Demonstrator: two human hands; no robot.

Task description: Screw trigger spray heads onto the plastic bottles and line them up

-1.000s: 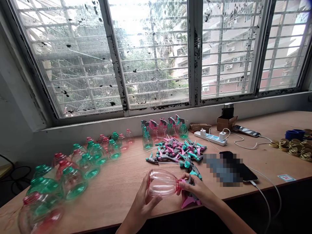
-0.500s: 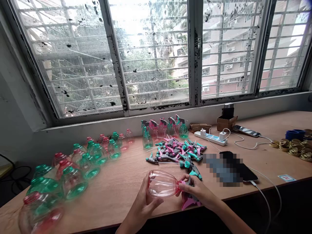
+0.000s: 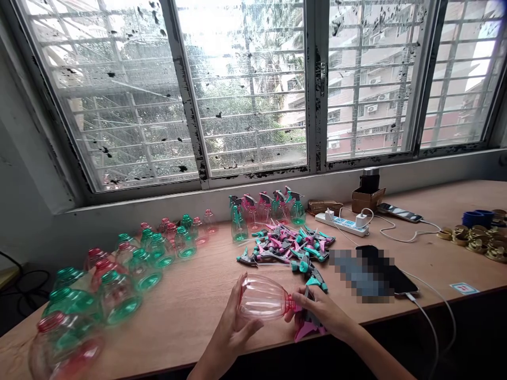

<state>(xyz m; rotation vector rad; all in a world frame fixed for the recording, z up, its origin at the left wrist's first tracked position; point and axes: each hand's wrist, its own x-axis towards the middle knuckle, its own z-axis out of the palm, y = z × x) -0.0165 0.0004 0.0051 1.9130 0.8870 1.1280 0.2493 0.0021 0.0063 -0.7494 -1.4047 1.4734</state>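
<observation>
My left hand [image 3: 233, 319] is closed around the base end of a clear pink bottle [image 3: 263, 298], which lies on its side above the table's front edge. Its red threaded neck points right. At that neck, the fingers of my right hand [image 3: 319, 309] grip a pink and grey trigger spray head [image 3: 308, 323]. The trigger part hangs down below the fingers. Whether the collar sits on the thread is hidden by my fingers. Just beyond my hands lies a heap of pink, green and grey spray heads [image 3: 281, 248].
Open green and pink bottles [image 3: 122, 303] stand in rows on the left. Several bottles with spray heads [image 3: 265, 211] stand by the window. A power strip [image 3: 343, 224], a charging phone [image 3: 398, 279], a cardboard box [image 3: 368, 199] and gold-coloured pieces [image 3: 471, 240] are on the right.
My right fingers have shifted slightly at the bottle neck, and more of the red thread shows. The left hand and bottle stay almost in place.
</observation>
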